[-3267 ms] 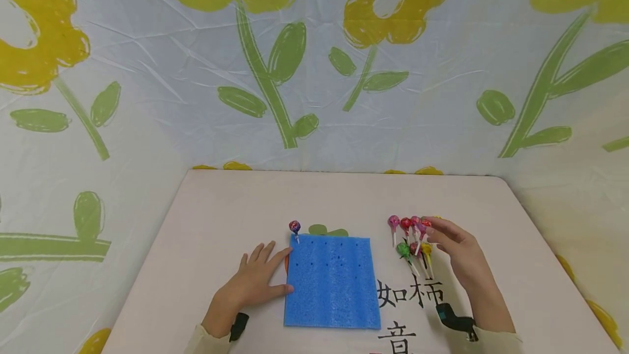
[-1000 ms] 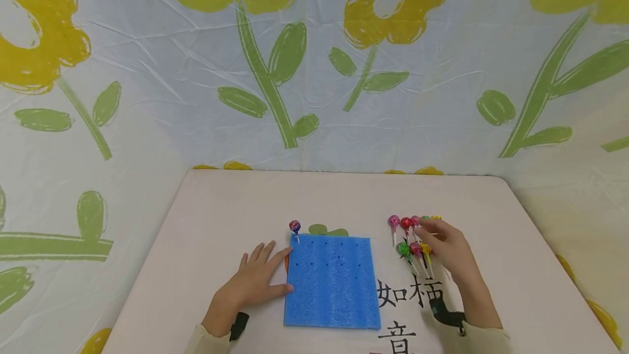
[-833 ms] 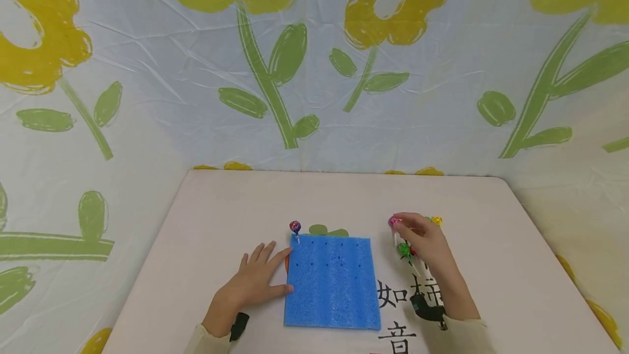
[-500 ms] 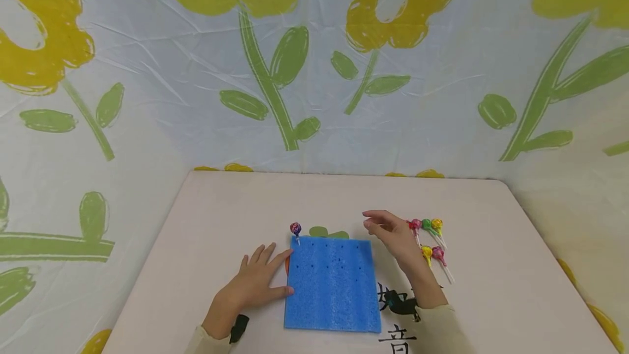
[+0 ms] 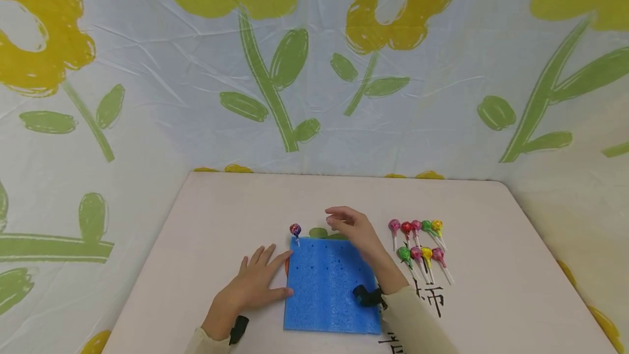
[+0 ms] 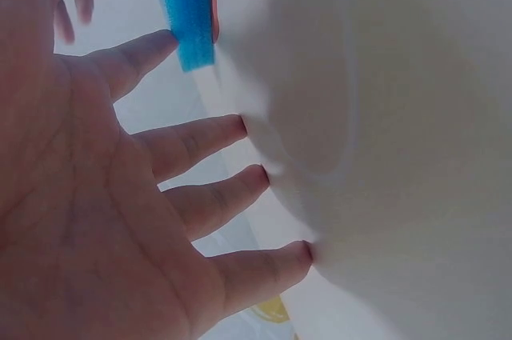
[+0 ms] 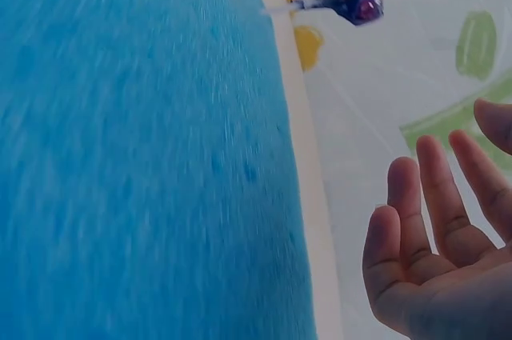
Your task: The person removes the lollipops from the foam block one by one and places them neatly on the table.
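Observation:
A blue foam board [image 5: 319,299] with small dark holes lies on the table. One purple-wrapped lollipop [image 5: 295,229] stands upright in its back left corner; the right wrist view also shows this lollipop [image 7: 360,2]. My left hand [image 5: 253,283] rests spread on the table, with index finger and thumb at the board's left edge. In the left wrist view, its fingertips [image 6: 240,126] meet the tabletop. My right hand [image 5: 356,231] hovers over the board's back right part, fingers loosely bent. In the right wrist view no lollipop shows in the right hand [image 7: 448,260].
Right of the board, several lollipops [image 5: 416,254] in pink, red, green and yellow wrappers lie in two rows. Black characters [image 5: 432,299] are printed on the pale table [image 5: 236,201]. Flower-patterned cloth [image 5: 196,81] hangs behind and at both sides.
My right hand has moved left from over the lollipop rows to above the board's back edge, uncovering the rows. My left hand and the standing lollipop have stayed in place.

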The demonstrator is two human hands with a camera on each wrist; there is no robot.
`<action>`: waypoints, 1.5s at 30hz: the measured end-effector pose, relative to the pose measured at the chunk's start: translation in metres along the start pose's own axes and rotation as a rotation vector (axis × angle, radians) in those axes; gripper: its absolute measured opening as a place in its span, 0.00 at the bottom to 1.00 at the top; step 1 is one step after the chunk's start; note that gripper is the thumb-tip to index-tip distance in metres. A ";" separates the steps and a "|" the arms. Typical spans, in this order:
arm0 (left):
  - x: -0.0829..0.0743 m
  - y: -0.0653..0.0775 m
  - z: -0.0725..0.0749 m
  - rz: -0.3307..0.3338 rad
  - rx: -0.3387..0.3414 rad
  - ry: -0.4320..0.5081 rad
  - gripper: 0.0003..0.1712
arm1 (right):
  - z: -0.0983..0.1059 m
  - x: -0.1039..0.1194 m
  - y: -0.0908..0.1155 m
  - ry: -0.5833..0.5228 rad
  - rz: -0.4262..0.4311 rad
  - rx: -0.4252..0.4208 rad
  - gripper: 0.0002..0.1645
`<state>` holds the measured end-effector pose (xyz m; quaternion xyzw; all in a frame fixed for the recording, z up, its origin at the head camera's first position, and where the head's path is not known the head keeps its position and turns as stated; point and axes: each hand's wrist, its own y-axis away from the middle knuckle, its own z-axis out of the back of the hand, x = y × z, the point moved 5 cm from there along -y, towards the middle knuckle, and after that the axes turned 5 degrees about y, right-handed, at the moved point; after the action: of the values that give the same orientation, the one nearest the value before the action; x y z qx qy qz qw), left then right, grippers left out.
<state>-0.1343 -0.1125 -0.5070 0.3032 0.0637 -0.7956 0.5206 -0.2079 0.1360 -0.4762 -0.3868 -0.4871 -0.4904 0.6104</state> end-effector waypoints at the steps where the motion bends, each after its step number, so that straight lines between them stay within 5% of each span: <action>1: 0.000 0.000 0.000 0.001 0.000 -0.005 0.48 | -0.004 0.000 -0.002 -0.008 0.002 0.007 0.20; 19: 0.003 -0.001 -0.002 -0.012 0.008 0.005 0.49 | -0.061 -0.003 -0.023 0.039 -0.045 0.165 0.23; 27: 0.002 0.000 -0.001 -0.019 0.002 0.002 0.49 | -0.068 -0.002 -0.021 0.101 -0.066 0.165 0.21; 32: 0.003 -0.001 -0.001 -0.025 -0.001 0.001 0.49 | -0.068 0.018 -0.012 0.107 -0.048 0.172 0.19; 45: 0.003 -0.001 -0.001 -0.013 0.004 0.001 0.48 | -0.063 0.038 -0.009 0.033 -0.010 0.203 0.20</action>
<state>-0.1355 -0.1139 -0.5093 0.3043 0.0646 -0.7989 0.5148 -0.2011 0.0658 -0.4539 -0.3124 -0.5261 -0.4478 0.6521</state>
